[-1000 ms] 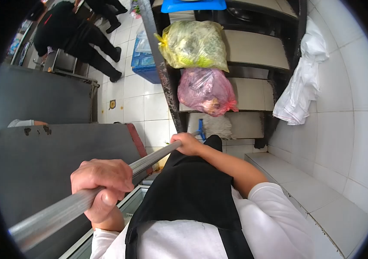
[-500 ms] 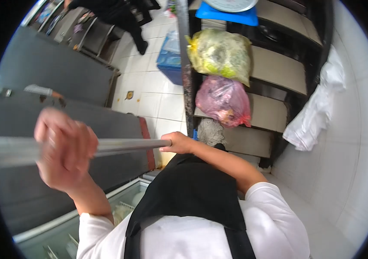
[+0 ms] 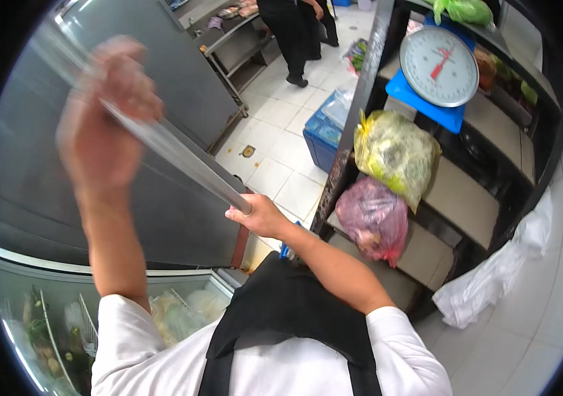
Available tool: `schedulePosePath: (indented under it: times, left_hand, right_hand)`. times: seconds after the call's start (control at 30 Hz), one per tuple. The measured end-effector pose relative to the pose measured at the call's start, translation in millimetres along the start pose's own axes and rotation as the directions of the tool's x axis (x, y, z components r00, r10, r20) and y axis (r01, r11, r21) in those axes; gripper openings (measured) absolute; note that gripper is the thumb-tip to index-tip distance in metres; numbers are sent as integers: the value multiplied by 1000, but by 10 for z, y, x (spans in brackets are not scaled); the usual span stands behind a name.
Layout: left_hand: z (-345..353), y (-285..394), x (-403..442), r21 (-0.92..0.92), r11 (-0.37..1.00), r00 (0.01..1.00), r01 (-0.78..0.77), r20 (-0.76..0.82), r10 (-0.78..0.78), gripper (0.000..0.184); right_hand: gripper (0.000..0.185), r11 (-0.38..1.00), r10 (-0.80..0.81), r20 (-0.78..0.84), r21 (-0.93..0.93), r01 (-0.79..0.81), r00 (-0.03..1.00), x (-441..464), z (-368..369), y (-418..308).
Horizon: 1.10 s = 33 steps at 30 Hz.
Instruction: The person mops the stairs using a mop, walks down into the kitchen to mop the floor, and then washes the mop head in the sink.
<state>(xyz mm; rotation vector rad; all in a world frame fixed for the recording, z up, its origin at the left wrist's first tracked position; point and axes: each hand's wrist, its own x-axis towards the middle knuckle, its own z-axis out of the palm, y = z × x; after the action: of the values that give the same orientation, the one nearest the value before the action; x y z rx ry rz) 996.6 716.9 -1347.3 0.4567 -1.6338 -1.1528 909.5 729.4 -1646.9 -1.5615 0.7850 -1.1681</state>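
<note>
A grey metal mop handle (image 3: 172, 148) runs slantwise from the upper left down to the middle. My left hand (image 3: 113, 99), smeared by motion, is raised and closed round its upper part. Lower down, my right hand (image 3: 263, 215) has its fingers wrapped round the same handle, in front of my black apron (image 3: 288, 303). Blue plastic (image 3: 288, 249) shows just past the right hand, in line with the handle. The mop's strings are mostly hidden behind my forearm and apron.
Steps at right hold a pink bag (image 3: 374, 218), a yellowish bag (image 3: 397, 155) and a dial scale (image 3: 438, 66). A blue cooler box (image 3: 321, 148) stands beside them. Grey cabinets (image 3: 176, 79) and a glass-topped freezer (image 3: 182, 280) lie left. People in black (image 3: 288, 39) stand behind.
The view has turned and tilted up, showing more of the scale and people. The mop handle now slants steeply instead of lying nearly level. My left hand has risen; both hands keep their hold.
</note>
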Motion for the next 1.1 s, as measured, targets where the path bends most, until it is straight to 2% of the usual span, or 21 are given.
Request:
schedulePosePath:
  times: [0.03,0.07,0.1,0.13,0.17,0.23,0.27,0.3,0.33,0.37,0.4,0.43,0.47,0.5,0.53,0.67,0.73,0.77,0.83,0.97,1.1]
  left_hand:
    - [-51,-292,-111,-26,996,992,85,92,-82,28]
    - [-146,-590,-229,31,984,981,178,80,-180,25]
    - [-90,-782,-336,165,951,964,261,-93,-248,22]
    - [-156,-870,-341,88,967,970,239,-75,-233,21]
    - [-223,-919,-340,129,970,975,208,-102,-195,22]
    - [-402,-1037,-248,83,984,984,159,-100,-150,23]
    - [-518,-1084,-171,76,985,983,153,-118,-144,23]
    - [-652,-1126,-71,98,987,982,125,-152,-109,22]
    - [-803,-1198,35,119,988,980,101,-181,-78,22]
    - [-972,-1289,143,111,989,979,97,-188,-75,22]
    - [-1154,-1392,258,124,989,977,81,-207,-54,22]
    - [-1343,-1511,383,137,988,975,68,-221,-36,22]
    - [-1495,-1659,506,133,988,970,81,-240,-47,23]
    - [-1616,-1825,638,128,987,965,93,-258,-57,23]
    - [-1724,-1972,751,187,969,955,163,-278,-107,25]
    - [-2117,-2595,1217,94,960,945,263,-225,-237,23]
    - [-2237,-2761,1390,88,951,938,297,-212,-273,24]
    - [-2285,-2823,1472,83,951,935,299,-226,-274,25]
    - [-2406,-2852,1623,79,949,936,305,-211,-283,26]
    - [-2600,-2917,1872,133,960,951,246,-227,-212,25]
    - [-2669,-3099,2140,125,969,957,214,-225,-182,26]
  right_hand:
    - [31,999,-24,-45,32,25,999,105,-23,-45]
    - [31,999,-39,-33,16,40,999,194,-32,-44]
    - [29,1000,-11,-5,-6,11,1000,285,-38,-11]
    - [30,999,21,22,-28,-20,1000,380,-68,1]
    - [30,999,16,30,-44,-14,999,474,-127,32]
    - [45,985,-66,92,-156,80,994,628,-287,71]
    - [60,990,-39,89,-129,50,995,685,-474,83]
    - [60,950,-92,-111,-309,54,990,734,-634,337]
    - [60,880,-180,-296,-475,19,938,788,-832,662]
    - [58,728,-199,-434,-666,-164,879,820,-1163,836]
    - [56,587,-246,-551,-739,-329,797,811,-1442,917]
    - [64,602,-126,-695,-621,-503,708,815,-1725,1064]
    - [75,469,-141,-805,-567,-678,576,828,-1879,1219]
    - [86,432,-105,-853,-502,-750,511,850,-1992,1231]
    - [88,402,-41,-895,-422,-812,445,912,-2058,1257]
    - [79,375,87,-894,-380,-845,440,1181,-2124,1716]
    - [66,131,253,-887,-365,-922,387,1269,-2021,1869]
    - [66,125,250,-893,-354,-927,375,1307,-2014,1912]
    - [55,102,258,-915,-294,-951,310,1353,-1983,1983]
    - [46,65,222,-921,-313,-948,319,1319,-1973,2106]
    - [43,126,209,-928,-286,-950,307,1397,-1936,2030]
